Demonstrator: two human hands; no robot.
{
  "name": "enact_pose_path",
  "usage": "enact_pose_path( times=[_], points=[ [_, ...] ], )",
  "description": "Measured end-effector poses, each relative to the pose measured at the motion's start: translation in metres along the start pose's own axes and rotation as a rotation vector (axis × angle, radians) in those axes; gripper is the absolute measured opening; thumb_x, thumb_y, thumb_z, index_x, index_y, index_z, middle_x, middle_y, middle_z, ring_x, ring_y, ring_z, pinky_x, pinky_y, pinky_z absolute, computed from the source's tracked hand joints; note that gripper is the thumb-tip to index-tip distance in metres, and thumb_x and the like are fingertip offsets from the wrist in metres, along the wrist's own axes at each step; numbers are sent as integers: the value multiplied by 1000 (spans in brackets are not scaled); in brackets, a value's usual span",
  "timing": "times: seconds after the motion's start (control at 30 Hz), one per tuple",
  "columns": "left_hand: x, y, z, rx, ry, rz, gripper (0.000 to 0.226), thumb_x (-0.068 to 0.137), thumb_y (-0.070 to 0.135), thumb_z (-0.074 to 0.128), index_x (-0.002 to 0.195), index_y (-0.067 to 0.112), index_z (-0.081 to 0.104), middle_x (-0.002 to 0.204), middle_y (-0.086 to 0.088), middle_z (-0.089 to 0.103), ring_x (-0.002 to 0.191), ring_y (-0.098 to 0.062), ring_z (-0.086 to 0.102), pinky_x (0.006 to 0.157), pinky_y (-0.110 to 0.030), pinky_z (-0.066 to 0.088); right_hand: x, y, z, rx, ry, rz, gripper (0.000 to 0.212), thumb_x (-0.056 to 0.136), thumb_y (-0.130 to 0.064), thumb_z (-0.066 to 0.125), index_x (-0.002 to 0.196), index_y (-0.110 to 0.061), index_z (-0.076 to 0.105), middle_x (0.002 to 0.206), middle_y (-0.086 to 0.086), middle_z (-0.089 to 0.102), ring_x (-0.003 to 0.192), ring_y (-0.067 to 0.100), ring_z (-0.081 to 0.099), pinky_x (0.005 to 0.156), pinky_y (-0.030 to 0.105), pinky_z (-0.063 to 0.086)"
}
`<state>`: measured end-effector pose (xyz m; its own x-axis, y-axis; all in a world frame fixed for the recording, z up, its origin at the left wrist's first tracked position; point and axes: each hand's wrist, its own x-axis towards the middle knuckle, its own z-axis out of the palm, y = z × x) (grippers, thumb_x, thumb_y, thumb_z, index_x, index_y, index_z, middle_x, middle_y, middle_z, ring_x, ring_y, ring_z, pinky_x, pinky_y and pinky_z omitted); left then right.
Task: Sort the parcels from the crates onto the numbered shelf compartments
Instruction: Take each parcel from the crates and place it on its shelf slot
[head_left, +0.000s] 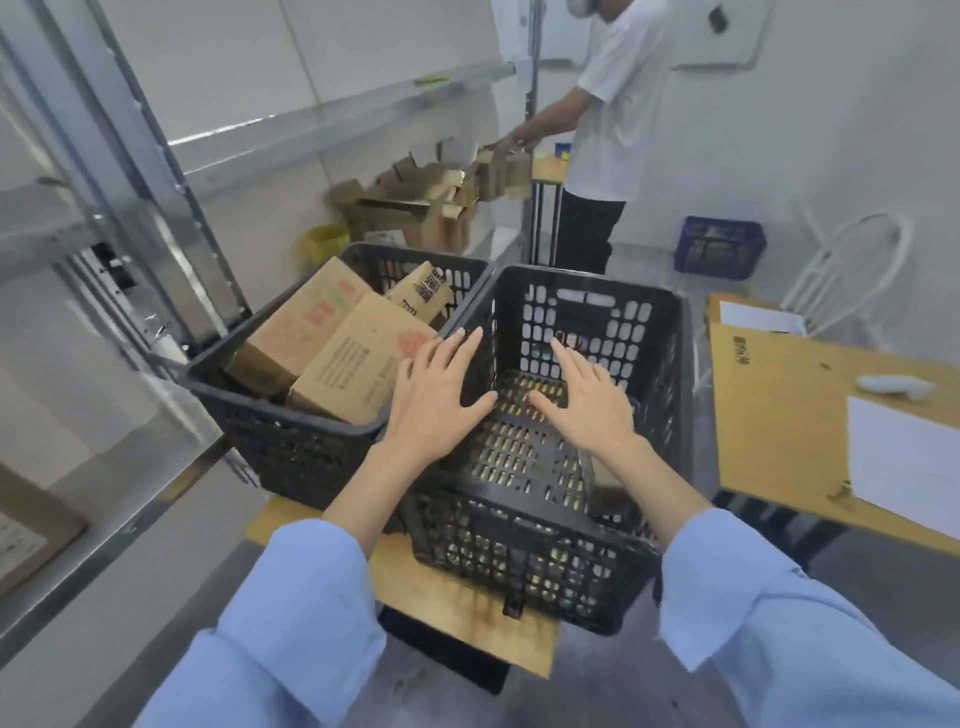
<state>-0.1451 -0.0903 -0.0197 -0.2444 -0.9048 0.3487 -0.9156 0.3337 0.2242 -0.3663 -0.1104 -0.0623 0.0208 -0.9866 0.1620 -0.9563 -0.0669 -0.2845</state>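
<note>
Two pale blue sleeves (291, 623) filled the bottom of the frame, and from them bare forearms reached up toward the centre. The left hand (434, 384) was spread flat with fingers splayed, holding nothing, over the shared rims where the two crates met. The right hand (584, 395) was likewise open and empty, palm down, inside the empty black perforated plastic crate (524, 561) at centre frame. To its left, touching it, stood a second black perforated plastic crate (291, 447) holding brown cardboard parcels (353, 364), three of them visible and tilted against one another. Both crates rested on a small wooden worktop (441, 597) at lower centre. A grey metal shelf rack (171, 171) ran along the left side of the frame; its numbers could not be read. At upper centre lay a heap of opened brown cardboard boxes (415, 202), and a person in a white T-shirt (608, 109) stood just beside them. A larger tan worktop (779, 405) with a white sheet of paper (904, 457) occupied the right.
</note>
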Motion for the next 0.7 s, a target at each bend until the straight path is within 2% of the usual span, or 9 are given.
enact_pose_path(
  times=[0.2,0.33,0.57,0.7],
  points=[
    [35,16,49,8,-101,62,76,93,58,47,156,35,13,162,5,22,147,-21,17,117,-46,16,6,27,24,82,-59,101,80,95,-66,38,158,-33,2,165,-2,16,149,28,22,117,51,29],
    [58,14,77,9,-154,112,76,92,58,48,156,34,15,161,5,23,147,-20,18,116,-46,16,11,33,37,142,-59,196,80,96,-62,42,159,-32,3,166,-2,12,150,28,18,120,49,24],
    [83,4,136,0,-294,237,77,92,55,49,157,29,16,162,4,22,145,-21,22,113,-40,22,16,45,65,243,-39,418,81,95,-46,56,158,-34,6,165,-4,13,149,26,18,115,50,29],
    [92,-1,167,3,-363,319,77,92,57,45,157,29,13,162,4,20,146,-21,23,111,-40,25,10,59,86,190,-84,500,86,93,-42,61,157,-36,3,165,-7,10,146,25,23,114,49,32]
  ],
)
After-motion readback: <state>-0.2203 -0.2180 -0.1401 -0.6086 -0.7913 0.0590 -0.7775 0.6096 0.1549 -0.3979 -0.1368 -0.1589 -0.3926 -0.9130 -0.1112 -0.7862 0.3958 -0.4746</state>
